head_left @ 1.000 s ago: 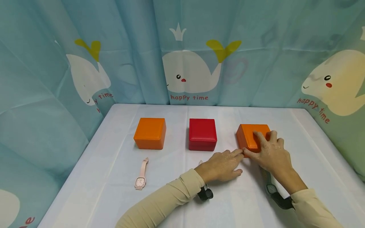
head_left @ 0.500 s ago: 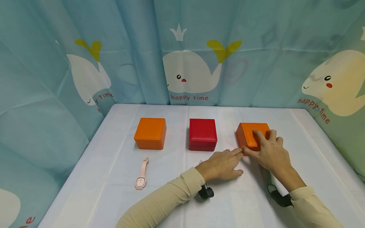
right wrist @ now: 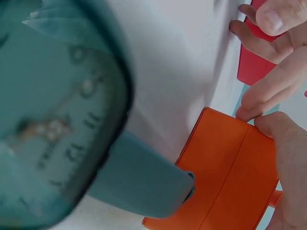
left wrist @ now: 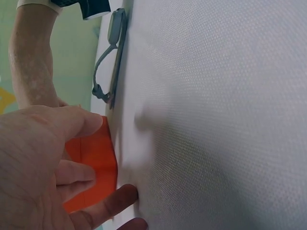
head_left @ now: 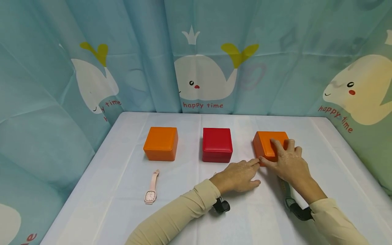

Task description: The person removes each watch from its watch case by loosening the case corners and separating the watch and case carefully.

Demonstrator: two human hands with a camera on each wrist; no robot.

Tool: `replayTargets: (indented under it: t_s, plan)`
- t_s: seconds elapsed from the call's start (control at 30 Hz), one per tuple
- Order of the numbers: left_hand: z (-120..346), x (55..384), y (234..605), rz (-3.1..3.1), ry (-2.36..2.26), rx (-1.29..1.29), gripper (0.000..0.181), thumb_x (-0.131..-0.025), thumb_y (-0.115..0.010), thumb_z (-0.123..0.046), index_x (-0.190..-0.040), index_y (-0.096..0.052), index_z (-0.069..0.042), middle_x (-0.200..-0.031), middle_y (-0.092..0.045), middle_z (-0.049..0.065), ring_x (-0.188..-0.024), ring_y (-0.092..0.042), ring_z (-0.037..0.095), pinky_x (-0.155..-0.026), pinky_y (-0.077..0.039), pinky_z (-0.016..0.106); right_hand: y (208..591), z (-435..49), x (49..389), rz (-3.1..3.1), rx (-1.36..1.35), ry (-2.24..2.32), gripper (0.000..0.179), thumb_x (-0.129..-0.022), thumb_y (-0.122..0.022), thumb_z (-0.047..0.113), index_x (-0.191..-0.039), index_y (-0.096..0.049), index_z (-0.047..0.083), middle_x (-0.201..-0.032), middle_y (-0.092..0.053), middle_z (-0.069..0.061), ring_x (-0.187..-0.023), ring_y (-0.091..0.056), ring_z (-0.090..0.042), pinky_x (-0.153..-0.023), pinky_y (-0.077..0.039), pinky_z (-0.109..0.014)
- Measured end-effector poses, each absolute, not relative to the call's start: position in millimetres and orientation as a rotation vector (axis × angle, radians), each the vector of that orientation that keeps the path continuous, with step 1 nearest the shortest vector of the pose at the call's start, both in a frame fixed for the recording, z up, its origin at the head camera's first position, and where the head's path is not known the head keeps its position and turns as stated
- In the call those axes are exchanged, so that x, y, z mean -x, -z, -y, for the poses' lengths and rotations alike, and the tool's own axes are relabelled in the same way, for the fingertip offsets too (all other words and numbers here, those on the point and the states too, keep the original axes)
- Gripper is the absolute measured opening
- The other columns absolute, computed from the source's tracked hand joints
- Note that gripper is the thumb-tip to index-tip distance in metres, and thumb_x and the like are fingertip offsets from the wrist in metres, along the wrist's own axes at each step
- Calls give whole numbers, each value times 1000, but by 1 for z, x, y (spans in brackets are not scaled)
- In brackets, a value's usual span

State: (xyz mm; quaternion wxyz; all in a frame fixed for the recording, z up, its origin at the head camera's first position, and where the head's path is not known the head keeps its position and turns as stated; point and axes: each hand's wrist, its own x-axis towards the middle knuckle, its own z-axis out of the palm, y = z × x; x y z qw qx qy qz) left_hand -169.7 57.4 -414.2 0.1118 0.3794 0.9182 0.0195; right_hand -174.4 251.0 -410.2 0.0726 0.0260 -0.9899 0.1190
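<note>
My right hand (head_left: 292,163) grips the right orange box (head_left: 260,144), its fingers bent over the lid and its thumb at the near left corner. The lid looks closed. My left hand (head_left: 240,177) reaches to that same corner with fingers extended; its fingertips touch the box beside the right thumb, as the right wrist view also shows. Under my right wrist lies a green watch (head_left: 288,194), partly hidden in the head view. Its dial (right wrist: 53,124) looms large in the right wrist view, and its strap (left wrist: 115,76) forms a loop in the left wrist view.
A red box (head_left: 217,145) stands in the middle of the white table (head_left: 101,190), with another orange box (head_left: 160,144) to its left. A pink watch (head_left: 151,194) lies before that box. Black wrist cameras hang under both forearms. A whale-print curtain (head_left: 147,78) surrounds the table.
The right orange box has slid slightly toward the back of the table, both hands staying at it. The other boxes and the pink watch have not moved.
</note>
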Motion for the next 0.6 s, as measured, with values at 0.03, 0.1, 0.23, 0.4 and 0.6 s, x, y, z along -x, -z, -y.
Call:
replayTargets:
  t_s: [0.03,0.1,0.23,0.4,0.6]
  plan:
    - [-57,170,414,-2697,-59,-1113,66,-104,-49,-51,-160,-35,-19,-165,-24,-11,-138,-43,10,-105,-42,27,410,-251,175,2976,-78,-358,82,-88,-69,60,-145,-40,9,-129,-26,-36,-105,-37,-59,-56,-51,-65]
    - [-57,170,414,-2700,-64,-1112,66,-104,-49,-51,-160,-35,-19,-165,-24,-11,-137,-44,9,-103,-44,27,410,-251,175,2978,-79,-355,82,-88,-69,60,-145,-40,9,-129,-26,-36,-105,-37,-59,-56,-51,-65]
    - [-57,169,413,-2695,-57,-1105,64,-104,-50,-49,-160,-36,-20,-165,-24,-11,-134,-46,9,-98,-47,27,410,-250,175,2979,-85,-353,83,-88,-69,62,-146,-40,9,-129,-26,-36,-104,-38,-59,-55,-51,-65]
    - [-59,166,405,-2646,12,-1104,64,-105,-49,-48,-161,-33,-22,-167,-19,-8,-133,-46,10,-96,-49,29,410,-253,176,2952,-123,-301,84,-88,-67,63,-147,-41,9,-130,-29,-37,-103,-41,-61,-66,-50,-68]
    - [-50,152,387,-2693,74,-1392,48,-105,-51,-45,-150,-52,-30,-153,-45,-9,-122,-56,8,-94,-49,28,410,-258,166,2912,-226,-297,81,-92,-63,62,-150,-38,11,-142,-28,-39,-123,-31,-63,-95,-24,-77]
